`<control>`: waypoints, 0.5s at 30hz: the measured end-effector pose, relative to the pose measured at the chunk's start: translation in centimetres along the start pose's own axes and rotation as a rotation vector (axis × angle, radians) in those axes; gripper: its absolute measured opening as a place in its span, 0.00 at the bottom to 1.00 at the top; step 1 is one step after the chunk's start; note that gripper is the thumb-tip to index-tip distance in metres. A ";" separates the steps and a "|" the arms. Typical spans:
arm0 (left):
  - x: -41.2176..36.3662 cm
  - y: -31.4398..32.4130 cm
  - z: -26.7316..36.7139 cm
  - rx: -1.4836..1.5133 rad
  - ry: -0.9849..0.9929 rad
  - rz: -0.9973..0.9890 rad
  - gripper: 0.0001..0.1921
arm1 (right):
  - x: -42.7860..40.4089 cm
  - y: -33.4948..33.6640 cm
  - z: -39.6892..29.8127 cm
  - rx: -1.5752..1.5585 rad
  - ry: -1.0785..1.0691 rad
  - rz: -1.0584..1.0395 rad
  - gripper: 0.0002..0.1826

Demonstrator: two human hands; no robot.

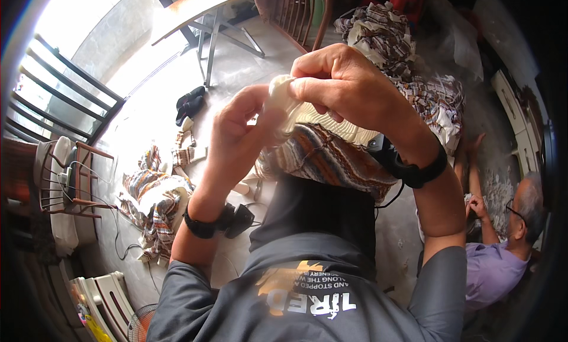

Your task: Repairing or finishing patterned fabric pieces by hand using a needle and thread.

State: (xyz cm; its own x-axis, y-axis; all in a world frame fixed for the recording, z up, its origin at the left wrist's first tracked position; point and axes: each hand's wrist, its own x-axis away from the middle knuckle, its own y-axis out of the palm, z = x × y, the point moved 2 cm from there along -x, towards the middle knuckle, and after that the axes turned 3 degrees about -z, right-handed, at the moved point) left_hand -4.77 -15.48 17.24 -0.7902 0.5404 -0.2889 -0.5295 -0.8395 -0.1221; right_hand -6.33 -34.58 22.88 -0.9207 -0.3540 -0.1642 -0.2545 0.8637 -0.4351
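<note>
A patterned knitted garment piece (328, 151) in brown, orange, grey and white stripes lies over my lap. Its cream ribbed knit part (328, 120) rises to my hands. My right hand (333, 82) pinches the upper edge of the cream fabric between thumb and fingers. Slightly lower and to the left, my left hand (248, 120) holds the same cream fabric (280, 91), folded over on itself; its fingertips are blurred. Both hands are raised in front of me, close together. Black straps with small devices are around both wrists.
Knitted pieces lie heaped on the floor at left (155, 195) and in piles at upper right (435, 102). A folding table (208, 9) and wooden chairs (73, 178) stand around. Dark shoes (190, 103) lie on the floor. Another person (501, 262) sits at right, hands on light material. Cables cross the floor.
</note>
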 end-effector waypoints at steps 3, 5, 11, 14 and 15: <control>0.1 -0.6 0.5 -0.054 -0.018 -0.021 0.11 | 0.3 -0.2 -0.3 0.029 -0.020 -0.014 0.10; 0.4 -1.2 1.0 -0.059 -0.033 -0.023 0.12 | 0.4 -0.2 -0.5 0.048 -0.039 -0.012 0.10; 0.3 -1.8 2.2 -0.072 0.021 -0.006 0.17 | 0.3 0.0 -0.9 0.087 -0.182 0.068 0.10; 0.0 -2.3 2.3 -0.139 0.016 -0.003 0.17 | 0.3 -0.1 -1.2 0.119 -0.231 0.112 0.10; 0.0 -2.4 2.4 -0.101 0.001 -0.031 0.16 | 0.4 0.0 -1.2 0.123 -0.237 0.122 0.10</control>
State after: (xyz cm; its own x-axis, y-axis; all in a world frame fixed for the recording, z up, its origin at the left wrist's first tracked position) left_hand -4.22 -13.30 19.80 -0.7734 0.5664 -0.2847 -0.5200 -0.8237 -0.2263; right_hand -7.01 -34.31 23.92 -0.8439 -0.3364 -0.4180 -0.0949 0.8604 -0.5008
